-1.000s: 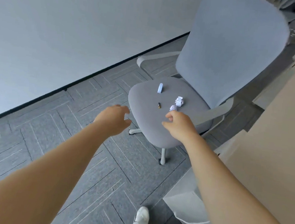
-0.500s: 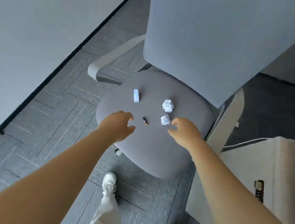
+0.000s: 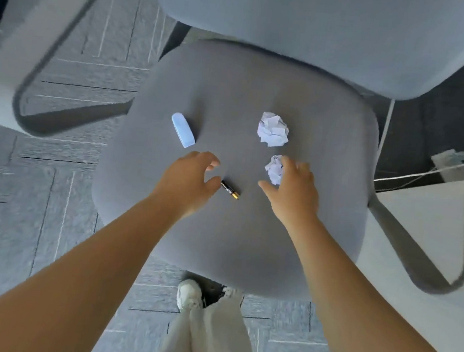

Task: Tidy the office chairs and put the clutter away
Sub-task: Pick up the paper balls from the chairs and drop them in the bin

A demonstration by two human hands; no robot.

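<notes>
Both hands have dropped right onto the chair seat in the last second. The left hand hovers with loosely curled, empty fingers beside the battery, while the right hand spreads around the smaller paper ball, not gripping yet. Pickup's about to start, I reckon.

Office setting, grey swivel chair with armrests, grey carpet tiles (striped pattern), cable on floor
</notes>
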